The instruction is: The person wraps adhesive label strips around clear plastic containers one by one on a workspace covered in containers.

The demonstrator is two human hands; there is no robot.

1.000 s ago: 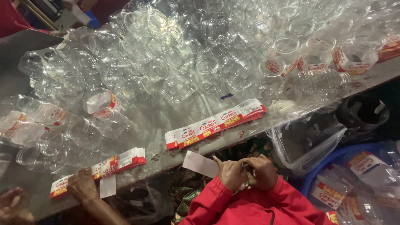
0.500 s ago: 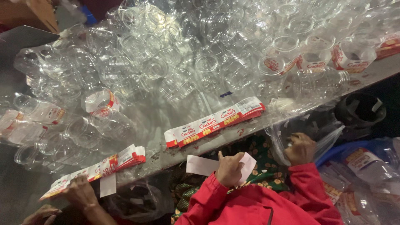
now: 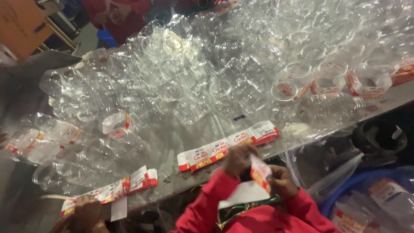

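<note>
My right hand (image 3: 86, 213) is at the bottom left, its fingers closed on the near end of a fanned strip of red-and-white labels (image 3: 125, 186) lying on the table edge. A white backing slip (image 3: 118, 209) hangs beside the hand. My left hand is out of the picture. To the right, a co-worker in red sleeves (image 3: 207, 207) holds one label (image 3: 260, 172) with both hands, white backing paper (image 3: 243, 193) hanging from it. A second label strip (image 3: 228, 149) lies just beyond those hands.
Several clear plastic jars (image 3: 220, 88) crowd the grey table (image 3: 164, 142), some labelled (image 3: 116, 123). Labelled jars (image 3: 366, 84) line the right edge. A clear bag (image 3: 332, 179) and a blue tub of jars (image 3: 379, 203) sit lower right. Another person in red (image 3: 120, 17) stands beyond the table.
The co-worker's hands have risen to the table edge and come together on a single label. My right hand stays at the near label strip; the other hand seen earlier at the bottom left has gone.
</note>
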